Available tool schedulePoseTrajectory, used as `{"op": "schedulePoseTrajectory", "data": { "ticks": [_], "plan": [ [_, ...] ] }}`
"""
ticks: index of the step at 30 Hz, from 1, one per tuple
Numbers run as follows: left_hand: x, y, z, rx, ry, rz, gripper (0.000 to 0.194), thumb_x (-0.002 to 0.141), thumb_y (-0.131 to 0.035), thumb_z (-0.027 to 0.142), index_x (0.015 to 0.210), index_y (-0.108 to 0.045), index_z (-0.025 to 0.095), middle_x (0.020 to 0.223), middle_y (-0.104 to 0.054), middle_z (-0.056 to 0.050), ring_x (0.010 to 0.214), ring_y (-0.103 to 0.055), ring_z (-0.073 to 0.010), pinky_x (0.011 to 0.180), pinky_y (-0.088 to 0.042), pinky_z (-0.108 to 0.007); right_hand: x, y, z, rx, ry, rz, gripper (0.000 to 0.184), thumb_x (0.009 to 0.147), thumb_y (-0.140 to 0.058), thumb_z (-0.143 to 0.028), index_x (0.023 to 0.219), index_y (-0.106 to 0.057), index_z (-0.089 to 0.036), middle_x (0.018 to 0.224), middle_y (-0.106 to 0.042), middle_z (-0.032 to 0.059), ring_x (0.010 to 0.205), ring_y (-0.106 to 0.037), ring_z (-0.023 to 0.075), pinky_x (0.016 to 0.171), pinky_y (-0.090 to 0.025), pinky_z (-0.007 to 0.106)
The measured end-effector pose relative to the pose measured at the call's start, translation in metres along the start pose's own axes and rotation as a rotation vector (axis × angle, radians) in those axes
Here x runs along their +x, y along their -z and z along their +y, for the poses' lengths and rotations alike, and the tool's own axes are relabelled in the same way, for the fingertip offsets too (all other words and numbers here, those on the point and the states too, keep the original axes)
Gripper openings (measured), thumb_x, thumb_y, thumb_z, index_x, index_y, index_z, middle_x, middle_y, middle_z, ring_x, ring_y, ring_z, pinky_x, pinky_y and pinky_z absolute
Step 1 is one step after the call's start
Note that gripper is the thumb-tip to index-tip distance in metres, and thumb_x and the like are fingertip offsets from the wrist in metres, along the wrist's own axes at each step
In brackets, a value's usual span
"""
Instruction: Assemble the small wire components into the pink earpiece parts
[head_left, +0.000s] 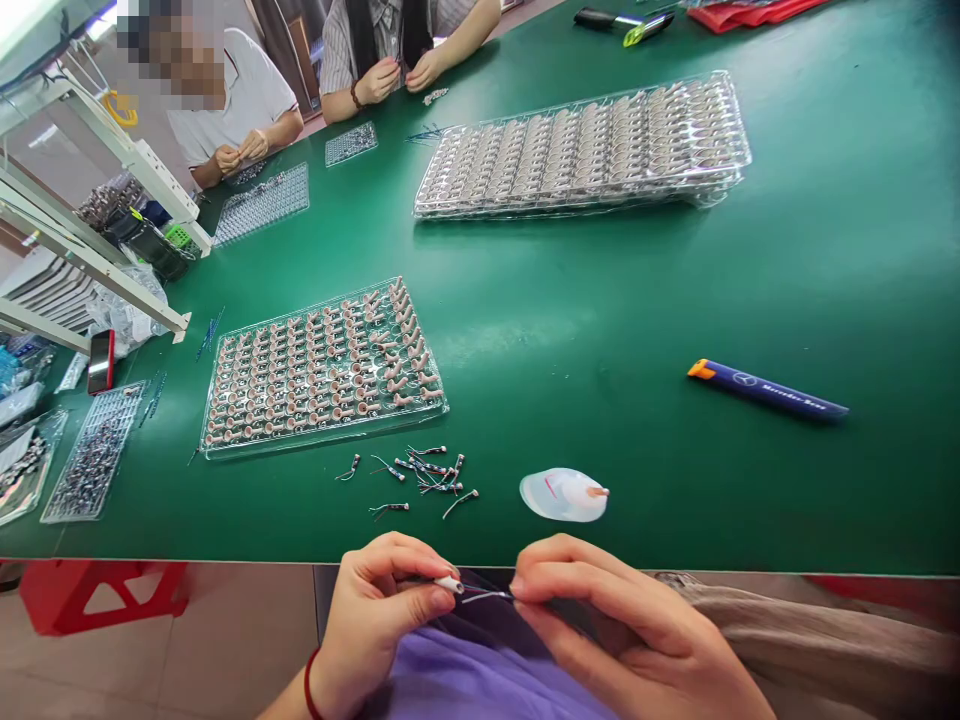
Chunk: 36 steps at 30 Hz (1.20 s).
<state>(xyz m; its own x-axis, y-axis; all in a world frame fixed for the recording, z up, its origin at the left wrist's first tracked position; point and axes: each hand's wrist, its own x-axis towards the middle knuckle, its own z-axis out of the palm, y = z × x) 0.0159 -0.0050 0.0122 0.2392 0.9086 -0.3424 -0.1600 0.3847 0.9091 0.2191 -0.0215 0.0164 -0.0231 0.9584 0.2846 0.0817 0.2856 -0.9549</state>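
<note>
Just past the table's near edge, my left hand (397,590) pinches a small pale earbud-shaped shell (448,584) between thumb and fingers. Facing it, my right hand (600,610) is closed on a small wired part (504,596), mostly hidden by the fingertips. Thin wires from it reach toward the shell's end; whether they enter it is too small to tell. Several little wired parts (439,470) lie loose beyond my hands. A clear tray (442,405) of pinkish shells stands farther off, some of its pieces lying at odd angles on the right side.
A translucent white squeeze bottle (562,495) lies near my right hand, and a blue box cutter (772,392) farther right. Stacked filled trays (577,212) occupy the far side. Left are a part-filled tray (90,480), a phone (100,362) and a shelf frame (176,322). Two people work opposite.
</note>
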Motion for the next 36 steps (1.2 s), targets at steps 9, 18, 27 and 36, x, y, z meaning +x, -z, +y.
{"op": "schedulePoseTrajectory", "data": {
  "ticks": [9,18,27,36],
  "plan": [
    [-0.0011,-0.0009,0.0002,0.000,0.027,-0.003,0.014,0.061,-0.089,0.023,0.073,-0.080,0.025,0.079,-0.071,-0.003,0.074,-0.065,-0.0159,0.071,-0.052,-0.028,-0.0011,0.0004,0.0016,-0.023,-0.017,0.003,0.007,0.083,-0.065,-0.017,0.078,-0.067,-0.022,0.069,-0.068,0.0027,0.058,-0.066,0.0137,0.054,-0.055,0.018],
    [-0.0025,0.0001,-0.0001,0.014,0.002,-0.022,0.014,0.063,-0.087,0.019,0.075,-0.080,0.025,0.080,-0.070,-0.003,0.075,-0.066,-0.0151,0.071,-0.053,-0.026,-0.0032,0.0009,0.0014,-0.053,0.057,0.002,0.016,0.081,-0.063,-0.008,0.085,-0.066,-0.022,0.073,-0.066,0.0020,0.061,-0.066,0.0128,0.057,-0.056,0.017],
    [-0.0033,-0.0039,0.0058,0.048,0.020,0.006,0.016,0.061,-0.088,0.022,0.075,-0.081,0.025,0.077,-0.063,-0.001,0.068,-0.063,-0.0105,0.064,-0.054,-0.021,-0.0027,0.0031,-0.0054,-0.144,0.211,-0.056,0.031,0.077,-0.058,0.003,0.094,-0.063,-0.023,0.076,-0.066,0.0030,0.062,-0.066,0.0128,0.058,-0.057,0.018],
    [-0.0029,-0.0023,0.0059,0.109,0.103,-0.050,0.017,0.064,-0.087,0.029,0.079,-0.080,0.022,0.076,-0.065,-0.002,0.068,-0.058,-0.0090,0.063,-0.047,-0.018,-0.0014,0.0012,-0.0015,-0.120,0.186,-0.091,0.026,0.083,-0.053,-0.001,0.093,-0.064,-0.022,0.079,-0.065,0.0035,0.065,-0.066,0.0113,0.059,-0.055,0.016]
  ]
}}
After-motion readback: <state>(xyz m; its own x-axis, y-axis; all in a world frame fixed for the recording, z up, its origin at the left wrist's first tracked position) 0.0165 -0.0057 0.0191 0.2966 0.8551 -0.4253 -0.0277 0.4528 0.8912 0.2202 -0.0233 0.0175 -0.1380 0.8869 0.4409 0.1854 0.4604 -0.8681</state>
